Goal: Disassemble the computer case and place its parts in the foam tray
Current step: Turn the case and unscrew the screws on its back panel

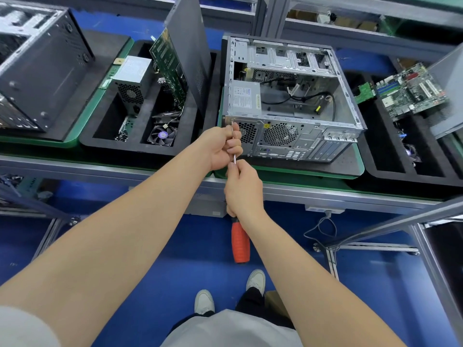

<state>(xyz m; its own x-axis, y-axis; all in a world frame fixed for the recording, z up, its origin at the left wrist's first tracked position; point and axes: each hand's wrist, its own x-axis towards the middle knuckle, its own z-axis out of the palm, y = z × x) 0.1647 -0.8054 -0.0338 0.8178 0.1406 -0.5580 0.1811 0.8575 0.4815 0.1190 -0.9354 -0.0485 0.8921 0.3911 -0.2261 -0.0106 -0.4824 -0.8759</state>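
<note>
Screwdriver [241, 242] tip at a rear corner of the computer case [295, 101]
Left hand [221, 147] and right hand [244, 190] curl their fingers round its shaft; case at 1 o'clock, foam tray [125, 149] at 10 o'clock.

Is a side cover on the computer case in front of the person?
No, the computer case is open on top, its power supply and cables showing.

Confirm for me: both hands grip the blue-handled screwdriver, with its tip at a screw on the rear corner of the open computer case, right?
Not quite: the head view shows the screwdriver has an orange-red handle, not blue. The rest stands: the left hand and right hand both grip it, its tip at a screw on the rear corner of the open computer case.
</note>
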